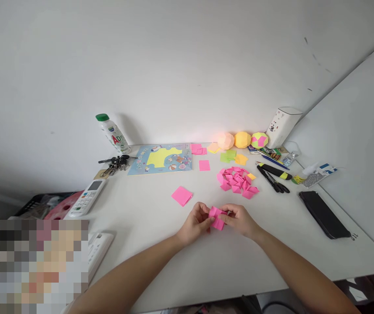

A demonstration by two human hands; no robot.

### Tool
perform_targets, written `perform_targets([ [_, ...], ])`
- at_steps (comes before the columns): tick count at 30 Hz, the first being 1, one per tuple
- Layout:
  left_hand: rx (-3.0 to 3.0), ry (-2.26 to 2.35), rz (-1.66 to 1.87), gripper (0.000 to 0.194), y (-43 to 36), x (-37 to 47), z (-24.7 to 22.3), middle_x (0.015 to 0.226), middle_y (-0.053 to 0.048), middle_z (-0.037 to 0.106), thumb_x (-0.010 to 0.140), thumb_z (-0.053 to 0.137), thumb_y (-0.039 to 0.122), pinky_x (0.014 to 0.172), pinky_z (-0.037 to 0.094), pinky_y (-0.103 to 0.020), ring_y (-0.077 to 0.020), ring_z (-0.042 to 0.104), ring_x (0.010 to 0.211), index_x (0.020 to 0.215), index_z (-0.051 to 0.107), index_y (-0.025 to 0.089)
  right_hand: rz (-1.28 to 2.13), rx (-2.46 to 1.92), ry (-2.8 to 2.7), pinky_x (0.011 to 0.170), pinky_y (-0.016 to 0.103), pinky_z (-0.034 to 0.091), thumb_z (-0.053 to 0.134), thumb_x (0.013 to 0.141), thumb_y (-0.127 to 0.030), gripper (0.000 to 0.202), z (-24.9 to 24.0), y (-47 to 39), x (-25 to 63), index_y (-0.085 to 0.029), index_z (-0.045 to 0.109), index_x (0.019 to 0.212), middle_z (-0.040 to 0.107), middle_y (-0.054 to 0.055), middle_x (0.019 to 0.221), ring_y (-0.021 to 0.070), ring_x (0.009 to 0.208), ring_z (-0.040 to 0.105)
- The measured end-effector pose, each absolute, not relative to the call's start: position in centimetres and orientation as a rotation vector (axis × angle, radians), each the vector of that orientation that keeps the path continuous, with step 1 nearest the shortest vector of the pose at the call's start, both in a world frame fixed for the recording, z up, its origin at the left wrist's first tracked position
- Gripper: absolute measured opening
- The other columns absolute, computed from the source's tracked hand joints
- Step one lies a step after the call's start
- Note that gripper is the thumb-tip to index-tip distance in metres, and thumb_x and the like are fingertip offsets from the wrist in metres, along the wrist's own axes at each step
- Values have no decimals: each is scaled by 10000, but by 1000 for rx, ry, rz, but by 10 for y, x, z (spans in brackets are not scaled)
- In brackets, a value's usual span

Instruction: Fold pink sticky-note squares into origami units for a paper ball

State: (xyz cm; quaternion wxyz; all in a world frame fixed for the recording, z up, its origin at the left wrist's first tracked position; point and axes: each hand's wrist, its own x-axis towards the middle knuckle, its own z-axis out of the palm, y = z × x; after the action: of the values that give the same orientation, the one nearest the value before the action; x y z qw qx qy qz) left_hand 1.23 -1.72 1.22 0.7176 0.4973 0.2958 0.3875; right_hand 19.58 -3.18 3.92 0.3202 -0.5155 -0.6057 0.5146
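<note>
A small square of pink paper (218,221) with fold creases is held up off the table between my two hands. My left hand (196,223) pinches its left edge between thumb and fingers. On the opposite edge, my right hand (239,219) grips it the same way, its thumb resting on the front face. Just behind my left hand lies a pink sticky-note pad (182,196). Beyond my right hand is a pile of folded pink paper pieces (235,179). A single pink square (204,165) lies flat farther back.
Along the wall stand paper balls (242,140), a white holder (283,126) and a bottle (114,134). Scissors (273,179), a box cutter (276,171) and a black pouch (324,214) lie to the right. At left are keys (118,163), a remote (88,197) and a blue puzzle sheet (141,161).
</note>
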Motion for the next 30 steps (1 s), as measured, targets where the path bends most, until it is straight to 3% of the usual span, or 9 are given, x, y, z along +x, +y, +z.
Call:
perform_targets([
  [5,1255,633,894,305,-19,10,9,889,-41,516,782,605,343,619,459,-270,-123,522,731,1038,528,195,1342,-1367,-1592,623,270,475,589,791,-372,233,39,-31,195,-170,662,881,670,25,821,161,664,593],
  [11,1353,577,961,313,-17,8,5,947,-63,474,803,581,304,727,444,-322,-163,505,843,1110,577,243,1276,-1428,-1615,508,232,418,620,748,-422,278,38,-31,196,-145,641,759,623,14,711,116,547,501],
  [18,1312,647,893,355,-19,10,13,883,-44,450,748,637,353,656,439,-282,-145,483,771,1080,598,235,1226,-1343,-1606,594,265,464,652,738,-402,240,42,-31,195,-164,626,747,613,17,719,144,630,545],
  [30,1423,672,813,272,-20,7,16,804,-38,474,792,581,364,600,410,-254,-120,469,671,992,668,201,1312,-1230,-1465,633,282,509,704,701,-385,252,39,-32,194,-172,599,783,602,5,744,152,668,602],
])
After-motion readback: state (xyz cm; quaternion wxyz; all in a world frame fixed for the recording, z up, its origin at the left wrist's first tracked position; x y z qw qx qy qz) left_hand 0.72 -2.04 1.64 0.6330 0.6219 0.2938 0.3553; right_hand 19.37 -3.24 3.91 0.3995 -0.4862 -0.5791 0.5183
